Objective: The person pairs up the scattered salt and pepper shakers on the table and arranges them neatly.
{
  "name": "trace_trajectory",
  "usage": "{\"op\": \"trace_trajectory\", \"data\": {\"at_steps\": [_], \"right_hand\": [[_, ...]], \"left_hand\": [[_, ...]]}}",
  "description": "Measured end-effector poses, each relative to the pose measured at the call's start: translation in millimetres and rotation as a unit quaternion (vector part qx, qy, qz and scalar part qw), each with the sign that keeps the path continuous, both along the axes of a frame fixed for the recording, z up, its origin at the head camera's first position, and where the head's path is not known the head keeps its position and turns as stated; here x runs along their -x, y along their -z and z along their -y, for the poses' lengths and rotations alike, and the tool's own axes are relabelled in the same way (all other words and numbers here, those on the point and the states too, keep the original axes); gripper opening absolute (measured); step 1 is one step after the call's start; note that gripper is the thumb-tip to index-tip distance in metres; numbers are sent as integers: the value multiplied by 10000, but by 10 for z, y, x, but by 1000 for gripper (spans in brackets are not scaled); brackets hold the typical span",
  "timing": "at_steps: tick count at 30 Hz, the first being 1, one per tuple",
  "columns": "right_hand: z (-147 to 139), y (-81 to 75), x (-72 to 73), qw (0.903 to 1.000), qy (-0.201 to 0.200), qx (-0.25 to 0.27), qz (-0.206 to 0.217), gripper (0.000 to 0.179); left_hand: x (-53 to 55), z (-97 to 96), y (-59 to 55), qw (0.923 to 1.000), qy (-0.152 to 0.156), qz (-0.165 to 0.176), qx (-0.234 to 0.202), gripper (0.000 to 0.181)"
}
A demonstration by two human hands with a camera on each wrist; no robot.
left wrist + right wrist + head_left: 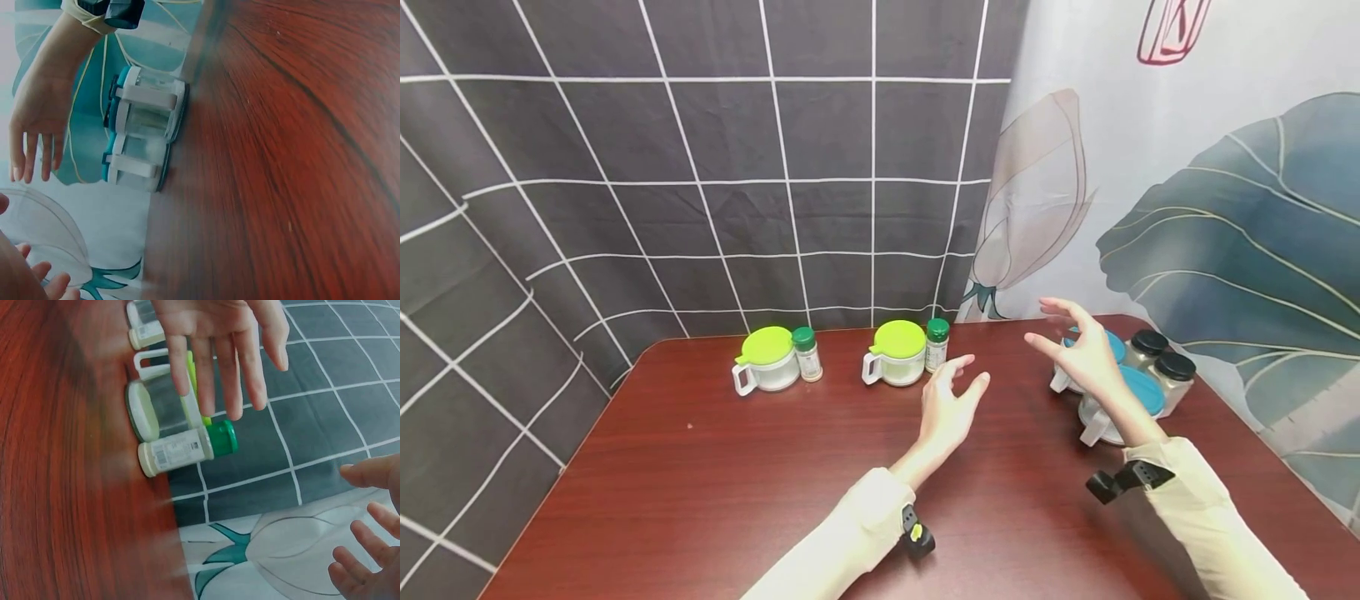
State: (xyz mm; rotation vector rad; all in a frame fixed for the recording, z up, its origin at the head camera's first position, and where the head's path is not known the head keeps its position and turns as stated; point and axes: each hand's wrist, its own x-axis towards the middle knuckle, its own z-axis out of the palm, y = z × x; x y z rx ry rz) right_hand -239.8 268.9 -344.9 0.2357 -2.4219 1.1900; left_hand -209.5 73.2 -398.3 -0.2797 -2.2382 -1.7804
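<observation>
- On the shaker nearest your left hand, a pale label shows; your right wrist view brings out a barcode on it, though the print is too small to read.
- The other shaker also has a pale label, unreadable here.
- High on the floral curtain you have a red mark much like a "K".
- Your left fingers are spread, the thumb well apart, with nothing in them; the near green pot and its shaker stand just beyond, side by side.
- Your right hand is likewise spread and holds nothing.
- From your head view that hand overlaps the two blue pots; your left wrist view shows a gap between them.
- Two black-lidded jars stand beside those pots, plain in your head view, mostly hidden from your left wrist.
- Only your head view shows the far green pot whole, upright on the table beside the other shaker.
</observation>
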Motion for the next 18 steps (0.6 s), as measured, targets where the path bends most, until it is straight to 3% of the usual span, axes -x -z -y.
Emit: {"op": "trace_trajectory", "data": {"at_steps": [18], "right_hand": [[-339, 11, -94, 9988, 414, 11, -252, 58]], "left_hand": [[-124, -290, 35, 9995, 208, 241, 56, 35]]}}
